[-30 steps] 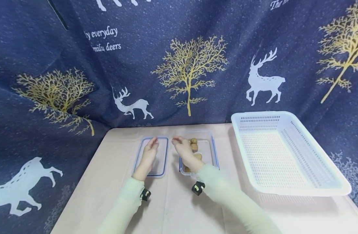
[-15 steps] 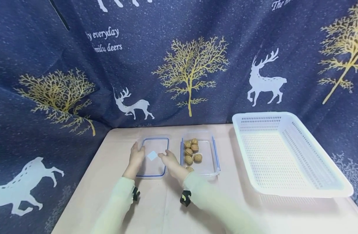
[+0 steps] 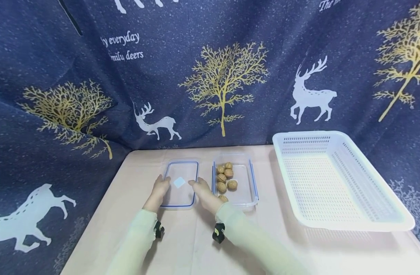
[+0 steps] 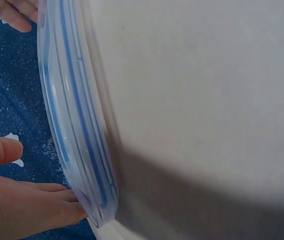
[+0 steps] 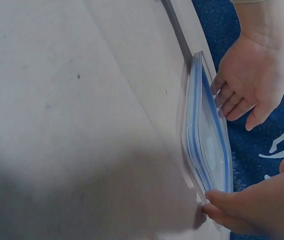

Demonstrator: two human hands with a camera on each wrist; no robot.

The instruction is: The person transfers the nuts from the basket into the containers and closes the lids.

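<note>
A clear lid with a blue seal lies flat on the table. My left hand has its fingertips against the lid's left edge, thumb held apart. My right hand touches the right edge near the front corner. In the right wrist view, the left hand's fingers bend lightly onto the rim and a right finger meets the corner. Just right of the lid stands an open clear container with several walnuts.
A large white perforated basket stands to the right of the container. A dark blue cloth with deer and trees hangs behind and beside the pale table. Small black cameras sit on both wrists.
My right hand left the walnut container and came to the lid's right edge. My left hand slid from on top of the lid to its left edge. The lid has not moved.
</note>
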